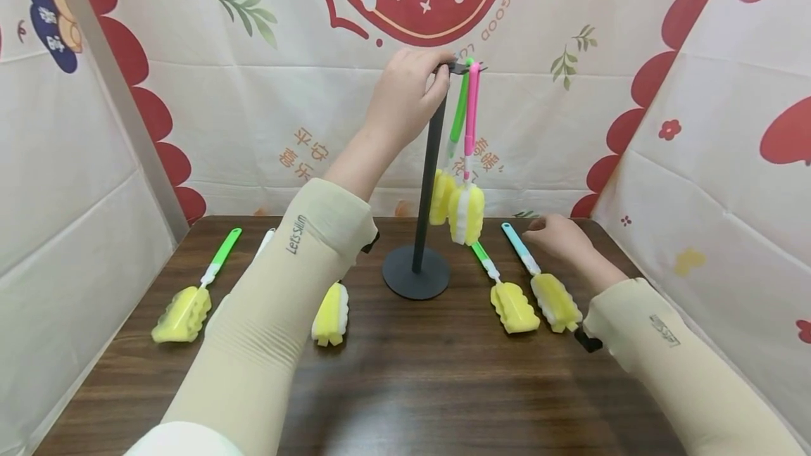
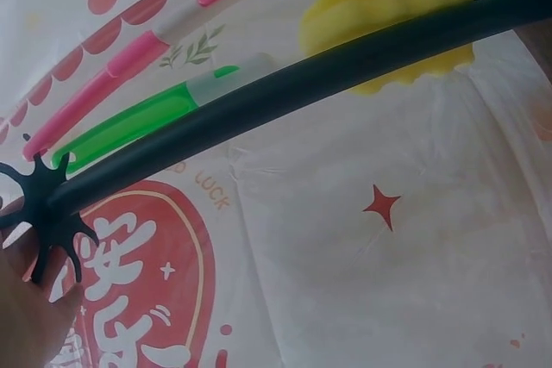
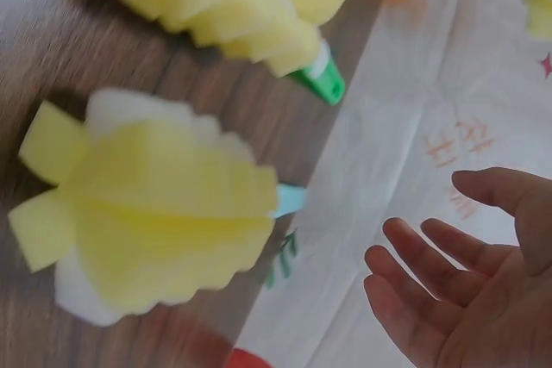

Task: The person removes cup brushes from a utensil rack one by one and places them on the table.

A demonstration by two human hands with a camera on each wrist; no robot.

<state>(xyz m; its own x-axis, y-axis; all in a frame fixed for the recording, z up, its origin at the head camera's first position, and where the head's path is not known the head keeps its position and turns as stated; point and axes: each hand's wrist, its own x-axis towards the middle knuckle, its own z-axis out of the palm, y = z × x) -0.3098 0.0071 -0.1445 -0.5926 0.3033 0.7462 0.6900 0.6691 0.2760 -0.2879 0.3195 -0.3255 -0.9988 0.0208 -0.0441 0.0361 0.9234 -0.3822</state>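
Left hand (image 1: 408, 93) pinches the top of the black hook stand (image 1: 426, 195). Pink-handled sponge brush (image 1: 470, 139) and green-handled sponge brush (image 1: 459, 115) hang on the stand's right. Right hand (image 1: 564, 239) empty, fingers loosely bent, thumb apart, near the blue-handled sponge brush (image 1: 552, 294) lying on the table (image 1: 405, 385) right of the stand.

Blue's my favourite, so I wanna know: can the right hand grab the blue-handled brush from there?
Probably yes. The right hand is open and empty, close beside the blue-handled brush, and nothing seems to lie between them. The nearest green-handled brush lies on its other side.
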